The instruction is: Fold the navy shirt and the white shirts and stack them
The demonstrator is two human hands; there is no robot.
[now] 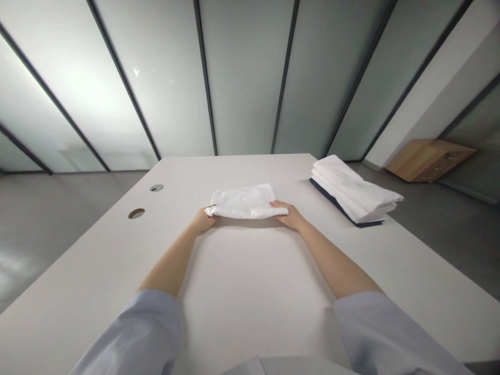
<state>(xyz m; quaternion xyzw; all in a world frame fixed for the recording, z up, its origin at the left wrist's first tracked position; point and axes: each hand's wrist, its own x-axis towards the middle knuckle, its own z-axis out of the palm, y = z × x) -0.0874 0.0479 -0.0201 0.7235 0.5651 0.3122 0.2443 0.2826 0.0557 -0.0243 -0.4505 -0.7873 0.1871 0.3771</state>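
Observation:
A folded white cloth [244, 201] lies in front of me on the white table, its near edge slightly raised. My left hand [205, 220] grips the near left corner, with some fingers hidden under the fabric. At the near right corner, my right hand [289, 214] is closed on the same cloth, fingers on top and the rest partly covered. Whether the cloth is a garment or a towel, I cannot tell. To the right lies a stack of folded white cloths [353, 188] with a dark navy piece [336, 204] beneath it.
The white table [250, 291] stretches out under both arms. Two round holes, one lighter [157, 187] and one brown-rimmed [136, 213], pierce its left side. Frosted glass panels [246, 78] stand beyond the far edge. A wooden drawer cabinet [427, 159] sits on the floor at right.

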